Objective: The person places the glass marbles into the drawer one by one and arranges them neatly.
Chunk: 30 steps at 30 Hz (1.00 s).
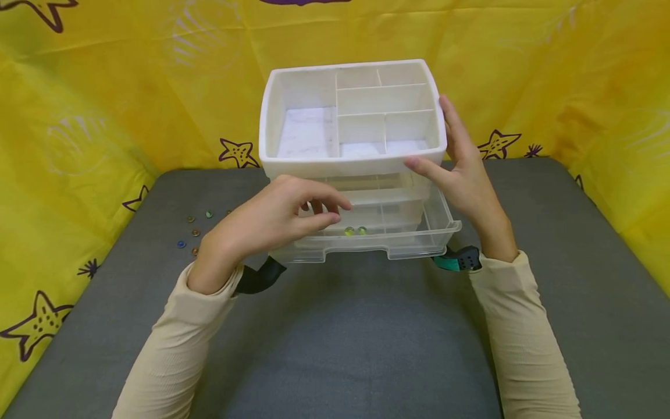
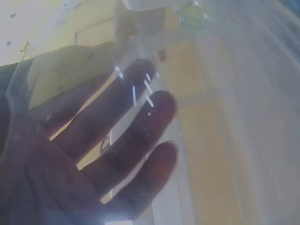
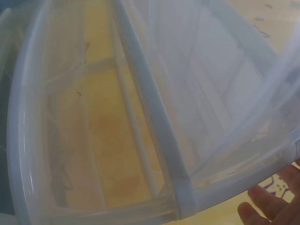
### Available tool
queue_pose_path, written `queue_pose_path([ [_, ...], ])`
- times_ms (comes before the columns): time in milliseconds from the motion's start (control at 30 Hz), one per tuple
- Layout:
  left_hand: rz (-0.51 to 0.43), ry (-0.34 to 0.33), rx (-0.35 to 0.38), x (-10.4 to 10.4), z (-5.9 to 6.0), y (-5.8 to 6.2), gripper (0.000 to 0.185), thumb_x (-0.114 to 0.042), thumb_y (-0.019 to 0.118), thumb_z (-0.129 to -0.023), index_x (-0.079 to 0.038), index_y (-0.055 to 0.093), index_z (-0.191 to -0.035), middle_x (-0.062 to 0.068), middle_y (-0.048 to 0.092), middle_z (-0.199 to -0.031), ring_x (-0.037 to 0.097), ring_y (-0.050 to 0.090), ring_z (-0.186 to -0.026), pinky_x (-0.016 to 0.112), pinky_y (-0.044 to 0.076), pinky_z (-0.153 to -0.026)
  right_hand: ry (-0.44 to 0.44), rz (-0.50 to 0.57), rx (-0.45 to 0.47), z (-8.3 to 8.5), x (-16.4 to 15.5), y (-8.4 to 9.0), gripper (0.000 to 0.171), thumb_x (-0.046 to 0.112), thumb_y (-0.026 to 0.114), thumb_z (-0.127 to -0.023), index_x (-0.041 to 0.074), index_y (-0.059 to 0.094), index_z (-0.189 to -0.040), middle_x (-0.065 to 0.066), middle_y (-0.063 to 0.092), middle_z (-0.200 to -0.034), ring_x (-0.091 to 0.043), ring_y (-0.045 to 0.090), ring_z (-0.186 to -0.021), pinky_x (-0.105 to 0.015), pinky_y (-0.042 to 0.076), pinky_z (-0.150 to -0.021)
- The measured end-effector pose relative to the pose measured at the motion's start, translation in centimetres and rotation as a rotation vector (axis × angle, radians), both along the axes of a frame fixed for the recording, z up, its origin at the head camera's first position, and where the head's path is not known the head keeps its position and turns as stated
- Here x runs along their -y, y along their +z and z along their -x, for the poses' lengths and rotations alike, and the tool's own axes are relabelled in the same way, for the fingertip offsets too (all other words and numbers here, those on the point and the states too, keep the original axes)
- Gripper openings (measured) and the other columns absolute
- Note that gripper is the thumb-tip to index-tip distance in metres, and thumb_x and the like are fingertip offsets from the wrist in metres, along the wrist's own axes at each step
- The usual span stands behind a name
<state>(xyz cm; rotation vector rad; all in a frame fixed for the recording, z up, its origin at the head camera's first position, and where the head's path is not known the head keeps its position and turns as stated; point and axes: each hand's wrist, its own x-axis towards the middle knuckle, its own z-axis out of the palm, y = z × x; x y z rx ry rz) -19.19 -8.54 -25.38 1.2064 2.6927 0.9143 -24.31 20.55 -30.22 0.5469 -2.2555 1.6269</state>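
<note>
Both forearms in cream sleeves reaching forward, left hand point(image 1: 272, 215) palm down, fingers loosely curled with tips extended, right hand point(image 1: 463, 169) upright, fingers straight, thumb pointing inward, dark straps at both wrists

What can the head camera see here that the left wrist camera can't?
Only the head view shows the whole white organizer, the right hand against its side, the grey table and loose beads on it. Only the left wrist view shows the fingers close up through clear plastic. Both show the left hand and a green bead.
</note>
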Motion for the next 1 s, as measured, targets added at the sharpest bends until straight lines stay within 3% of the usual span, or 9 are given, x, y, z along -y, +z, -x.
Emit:
queue_pose_path([
  [333,-0.170,0.072,-0.262,2.0,-1.2,-0.3,0.021,-0.003,0.071,-0.089,-0.010,0.075,-0.108,0.001,0.076,-0.103,0.012,0.066,-0.094,0.031,0.052,-0.083,-0.005,-0.005,-0.001,0.0,0.0,0.0,0.092,0.014,0.075,-0.087,0.030,0.019,-0.159,0.000,0.039,-0.157,-0.020,0.049,-0.128,-0.035,0.052,-0.100],
  [533,-0.169,0.107,-0.319,3.1,-2.0,-0.3,0.023,0.000,0.072,-0.087,-0.011,0.075,-0.108,0.000,0.075,-0.104,0.014,0.064,-0.097,0.022,0.047,-0.080,-0.007,0.000,0.000,0.1,0.0,0.0,0.092,0.014,0.075,-0.087,0.030,0.019,-0.158,-0.001,0.039,-0.157,-0.020,0.050,-0.127,-0.029,0.051,-0.096],
  [633,-0.168,0.116,-0.355,3.6,-2.2,-0.4,0.024,0.001,0.073,-0.085,-0.011,0.075,-0.106,-0.001,0.075,-0.102,0.011,0.062,-0.095,0.019,0.045,-0.077,-0.005,0.001,-0.003,0.1,0.0,0.0,0.092,0.014,0.076,-0.087,0.030,0.019,-0.158,-0.001,0.039,-0.157,-0.020,0.050,-0.127,-0.031,0.051,-0.098],
  [833,-0.174,0.131,-0.393,4.5,-2.6,-0.3,0.028,0.004,0.076,-0.082,-0.010,0.075,-0.105,-0.003,0.074,-0.099,0.011,0.062,-0.092,0.016,0.046,-0.084,-0.005,-0.006,-0.007,0.1,0.0,0.0,0.092,0.014,0.075,-0.087,0.031,0.019,-0.158,0.000,0.038,-0.157,-0.021,0.050,-0.127,-0.038,0.051,-0.101],
  [1000,-0.174,0.155,-0.400,5.1,-2.9,-0.2,0.030,0.003,0.078,-0.081,-0.012,0.076,-0.107,-0.004,0.074,-0.098,0.009,0.062,-0.091,0.015,0.046,-0.084,0.002,0.003,-0.013,0.1,0.0,0.0,0.092,0.013,0.075,-0.087,0.030,0.020,-0.158,-0.001,0.040,-0.156,-0.020,0.051,-0.125,-0.028,0.052,-0.096],
])
